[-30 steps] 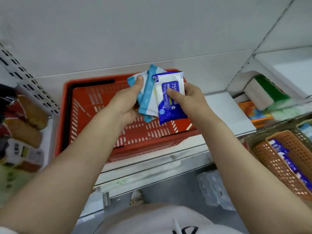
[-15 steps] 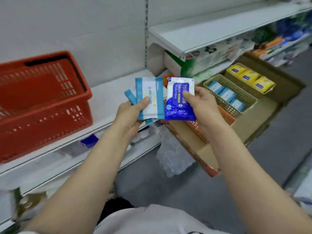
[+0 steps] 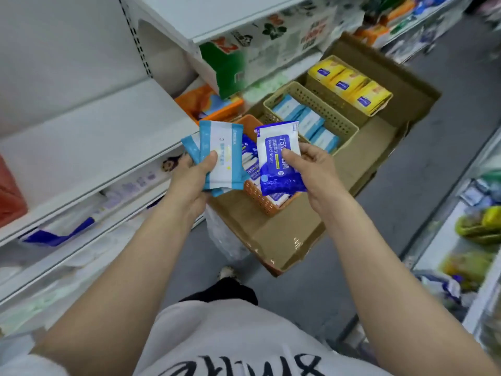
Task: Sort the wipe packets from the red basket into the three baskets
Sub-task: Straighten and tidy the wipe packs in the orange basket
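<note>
Around you stand white store shelves (image 3: pixel 89 147) at left and a cardboard box (image 3: pixel 284 240) on the floor at centre right, with a shelf of blurred goods at the right edge. The red basket (image 3: pixel 10 194) shows only as a corner at the left edge.

In the box sit three baskets: an orange basket (image 3: pixel 260 199) just under your hands, a beige basket (image 3: pixel 320 104) behind it with light blue packets, and a third, farthest basket (image 3: pixel 320 85) with three yellow packets (image 3: pixel 352 88).

Your left hand (image 3: pixel 189 177) has its fingers clamped on at least two light blue packets (image 3: pixel 222 158), thumb on top. Your right hand (image 3: pixel 311 169) pinches one dark blue packet (image 3: pixel 279 158) reading "75% Alcohol Wipes", held above the orange basket, which partly hides the similar packets inside.
</note>
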`<action>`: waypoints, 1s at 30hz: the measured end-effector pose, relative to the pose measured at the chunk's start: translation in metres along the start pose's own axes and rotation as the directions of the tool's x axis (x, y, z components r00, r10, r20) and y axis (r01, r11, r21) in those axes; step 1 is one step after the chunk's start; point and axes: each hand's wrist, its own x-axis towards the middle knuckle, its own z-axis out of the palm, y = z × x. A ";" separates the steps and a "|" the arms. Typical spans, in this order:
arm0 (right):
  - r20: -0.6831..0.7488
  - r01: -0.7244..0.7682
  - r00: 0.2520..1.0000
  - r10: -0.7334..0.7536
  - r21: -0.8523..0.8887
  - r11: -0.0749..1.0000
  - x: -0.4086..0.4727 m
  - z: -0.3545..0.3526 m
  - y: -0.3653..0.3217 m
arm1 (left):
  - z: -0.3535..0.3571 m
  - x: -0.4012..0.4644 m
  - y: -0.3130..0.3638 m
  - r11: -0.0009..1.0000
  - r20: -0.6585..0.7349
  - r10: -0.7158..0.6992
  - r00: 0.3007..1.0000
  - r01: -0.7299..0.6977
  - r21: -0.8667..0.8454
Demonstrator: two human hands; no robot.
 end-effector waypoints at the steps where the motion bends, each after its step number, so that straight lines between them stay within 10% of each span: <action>1: 0.001 -0.007 1.000 0.007 -0.021 1.000 0.011 -0.006 -0.007 | 0.009 0.009 0.000 1.000 -0.028 0.003 1.000 -0.003 -0.021; 14: 0.277 0.050 0.957 0.087 -0.452 0.891 0.149 -0.026 -0.017 | 0.061 0.056 -0.004 0.996 -0.293 -0.002 0.956 -0.024 -0.084; 19: 0.574 0.411 0.804 0.153 -0.724 0.554 0.213 -0.007 0.012 | 0.065 0.047 -0.025 0.979 -0.492 -0.011 0.870 -0.092 -0.184; 24: 0.759 0.760 0.574 0.308 -0.634 0.143 0.249 0.018 0.027 | 0.090 0.030 -0.059 0.951 -0.601 -0.062 0.797 -0.136 -0.278; 30: 0.787 0.845 0.432 0.441 -0.524 0.107 0.259 0.051 0.048 | 0.102 0.015 -0.087 0.917 -0.666 -0.131 0.734 -0.165 -0.362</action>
